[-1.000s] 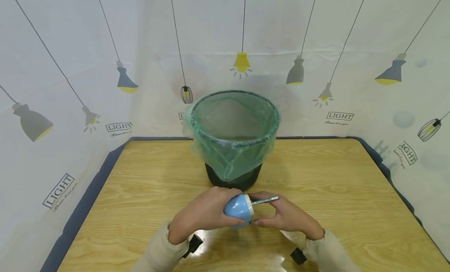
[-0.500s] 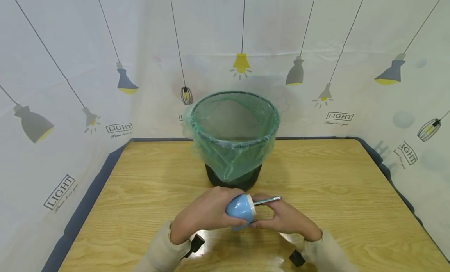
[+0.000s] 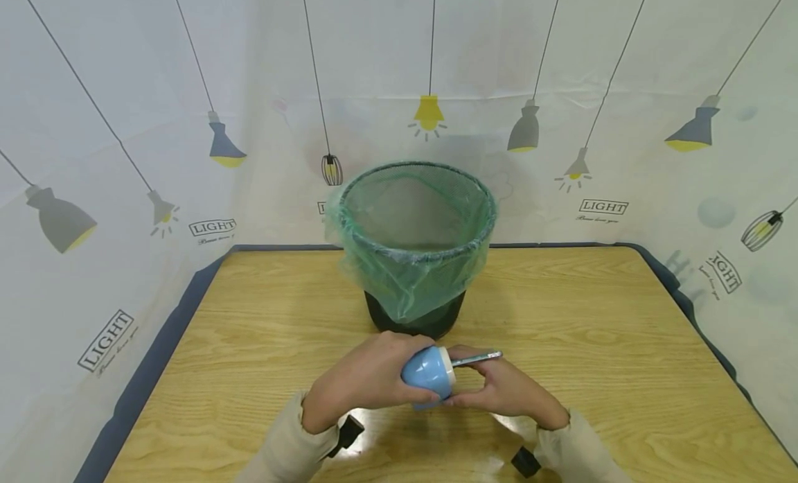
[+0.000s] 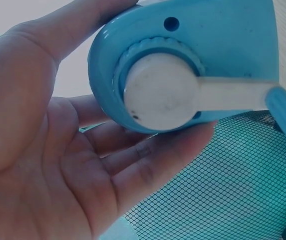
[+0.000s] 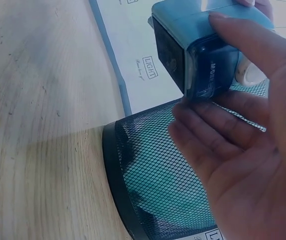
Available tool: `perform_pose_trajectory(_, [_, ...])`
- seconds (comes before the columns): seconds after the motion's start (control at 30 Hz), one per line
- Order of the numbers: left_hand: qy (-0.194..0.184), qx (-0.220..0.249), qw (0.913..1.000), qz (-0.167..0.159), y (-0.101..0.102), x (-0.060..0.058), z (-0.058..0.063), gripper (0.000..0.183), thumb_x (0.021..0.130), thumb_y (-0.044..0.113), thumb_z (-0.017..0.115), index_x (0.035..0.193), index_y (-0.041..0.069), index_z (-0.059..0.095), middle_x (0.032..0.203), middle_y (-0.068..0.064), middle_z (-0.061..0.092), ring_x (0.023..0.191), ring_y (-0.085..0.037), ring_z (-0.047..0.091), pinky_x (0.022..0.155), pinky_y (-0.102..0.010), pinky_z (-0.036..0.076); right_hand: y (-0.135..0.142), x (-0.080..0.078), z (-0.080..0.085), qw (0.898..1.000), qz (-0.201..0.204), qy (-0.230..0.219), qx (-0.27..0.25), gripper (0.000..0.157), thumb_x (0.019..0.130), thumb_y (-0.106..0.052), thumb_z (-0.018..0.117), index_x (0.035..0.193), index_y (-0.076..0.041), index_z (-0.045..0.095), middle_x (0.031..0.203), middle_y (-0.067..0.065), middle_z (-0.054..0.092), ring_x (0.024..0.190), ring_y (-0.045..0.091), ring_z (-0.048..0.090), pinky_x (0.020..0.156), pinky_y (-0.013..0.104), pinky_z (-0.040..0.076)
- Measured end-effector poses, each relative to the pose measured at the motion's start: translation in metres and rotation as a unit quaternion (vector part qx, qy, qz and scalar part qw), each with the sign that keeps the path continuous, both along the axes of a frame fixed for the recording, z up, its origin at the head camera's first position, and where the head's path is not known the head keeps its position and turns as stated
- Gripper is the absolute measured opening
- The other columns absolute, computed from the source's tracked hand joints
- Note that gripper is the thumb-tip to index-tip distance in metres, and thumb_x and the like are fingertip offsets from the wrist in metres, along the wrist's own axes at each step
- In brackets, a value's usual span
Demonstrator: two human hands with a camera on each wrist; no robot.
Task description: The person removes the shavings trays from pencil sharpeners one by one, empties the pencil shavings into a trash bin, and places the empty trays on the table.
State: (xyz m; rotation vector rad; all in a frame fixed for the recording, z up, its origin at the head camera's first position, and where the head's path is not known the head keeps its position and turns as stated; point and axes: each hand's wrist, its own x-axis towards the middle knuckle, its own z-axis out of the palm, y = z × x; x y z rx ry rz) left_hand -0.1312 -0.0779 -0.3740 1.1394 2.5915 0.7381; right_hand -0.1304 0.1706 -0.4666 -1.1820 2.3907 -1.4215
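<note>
A blue hand-crank pencil sharpener (image 3: 430,372) lies tilted in front of the bin, with a cream ring at its right end. A slim silvery pencil (image 3: 476,359) sticks out of that ring. My left hand (image 3: 370,372) grips the rounded body from the left. In the left wrist view the white crank (image 4: 163,92) with its blue knob (image 4: 285,114) faces the camera. My right hand (image 3: 505,386) holds the sharpener from the right. In the right wrist view its thumb lies on the blue casing and fingertips meet the lower edge of the dark see-through drawer (image 5: 213,70).
Just beyond the hands stands a black mesh bin (image 3: 414,323) lined with a green plastic bag (image 3: 405,278). It rests on a wood-grain table (image 3: 262,310). A white cloth printed with lamps (image 3: 374,74) surrounds the table's back and sides.
The sharpener and pencil have shifted slightly to the right. My right thumb, apart from the sharpener a second ago, is now against it. The bin has stayed put.
</note>
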Motion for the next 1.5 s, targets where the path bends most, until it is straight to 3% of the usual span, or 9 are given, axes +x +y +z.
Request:
perform_pose_trajectory(0.13, [-0.004, 0.0, 1.0, -0.005, -0.0004, 0.0, 0.0005, 0.056, 0.082, 0.044, 0.08, 0.126, 0.015, 0.063, 0.105, 0.005, 0.068, 0.083, -0.001, 0.06, 0.069, -0.017, 0.051, -0.0003, 0.0014, 0.0004, 1.0, -0.005, -0.006, 0.005, 0.06, 0.087, -0.026, 0.078, 0.142, -0.021, 0.054, 0.139, 0.0, 0.059, 0.123, 0.017, 0.058, 0.098, 0.037, 0.052])
perform_pose_trajectory(0.27, [-0.007, -0.002, 0.9999, -0.009, -0.0009, 0.0005, 0.0011, 0.057, 0.082, 0.045, 0.079, 0.128, 0.015, 0.063, 0.106, 0.005, 0.068, 0.083, -0.001, 0.06, 0.069, -0.016, 0.051, -0.0009, 0.0016, -0.0001, 1.0, 0.002, -0.017, -0.007, 0.06, 0.086, -0.024, 0.079, 0.14, -0.022, 0.055, 0.139, -0.001, 0.058, 0.124, 0.017, 0.058, 0.098, 0.044, 0.052])
perform_pose_trajectory(0.9, [-0.018, 0.009, 0.9994, -0.029, -0.0023, 0.0019, 0.0028, 0.054, 0.082, 0.042, 0.08, 0.128, 0.018, 0.063, 0.106, 0.009, 0.067, 0.084, 0.001, 0.06, 0.071, -0.015, 0.05, 0.0004, -0.0018, -0.0014, 0.995, 0.053, -0.051, -0.07, 0.058, 0.085, -0.014, 0.079, 0.138, -0.012, 0.057, 0.137, 0.006, 0.06, 0.122, 0.017, 0.059, 0.099, 0.036, 0.053])
perform_pose_trajectory(1.5, [-0.012, 0.013, 0.9994, -0.029, -0.0046, 0.0061, 0.0013, 0.054, 0.082, 0.04, 0.08, 0.128, 0.018, 0.063, 0.106, 0.009, 0.068, 0.084, 0.002, 0.06, 0.07, -0.013, 0.05, -0.0004, -0.0009, 0.0023, 0.994, 0.068, -0.046, -0.072, 0.059, 0.084, -0.011, 0.079, 0.138, -0.01, 0.057, 0.137, 0.008, 0.06, 0.125, 0.018, 0.058, 0.099, 0.038, 0.052])
